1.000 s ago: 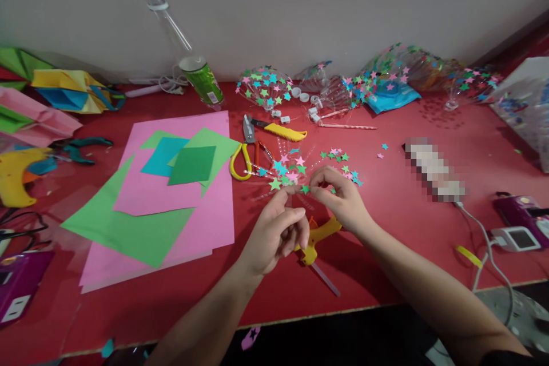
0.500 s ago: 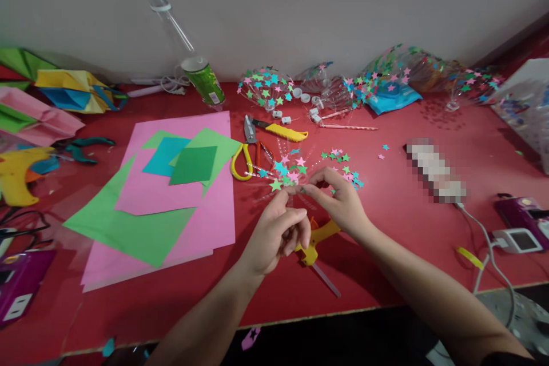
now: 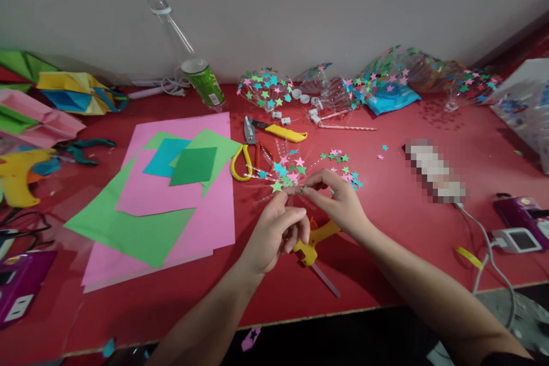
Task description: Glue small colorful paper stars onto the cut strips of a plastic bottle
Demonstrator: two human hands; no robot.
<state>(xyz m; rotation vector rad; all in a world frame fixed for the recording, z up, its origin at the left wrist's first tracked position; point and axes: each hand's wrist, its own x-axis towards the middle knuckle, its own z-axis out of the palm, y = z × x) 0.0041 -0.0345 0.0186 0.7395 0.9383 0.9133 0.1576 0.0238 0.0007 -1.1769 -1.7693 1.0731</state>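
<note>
My left hand (image 3: 277, 231) and my right hand (image 3: 338, 200) meet above the red table (image 3: 386, 240), fingertips pinched together. Between them is a small green paper star (image 3: 303, 189) on a clear plastic strip of a cut bottle piece (image 3: 283, 174) covered with coloured stars. The left fingers pinch the clear strip; the right thumb and forefinger pinch the green star. A loose scatter of paper stars (image 3: 343, 166) lies just beyond my right hand. A yellow glue gun (image 3: 315, 237) lies on the table under my hands.
Pink, green and blue paper sheets (image 3: 171, 183) lie left of my hands. Yellow-handled scissors (image 3: 244, 154) and a yellow cutter (image 3: 285, 131) sit behind. A green bottle (image 3: 206, 83), star-covered plastic pieces (image 3: 266, 88), pliers (image 3: 81, 148) and a power strip (image 3: 433, 168) with cable are around.
My right hand's fingertips have shifted slightly left toward the left hand's, bringing the green star onto the clear strip. Otherwise the scene is unchanged.
</note>
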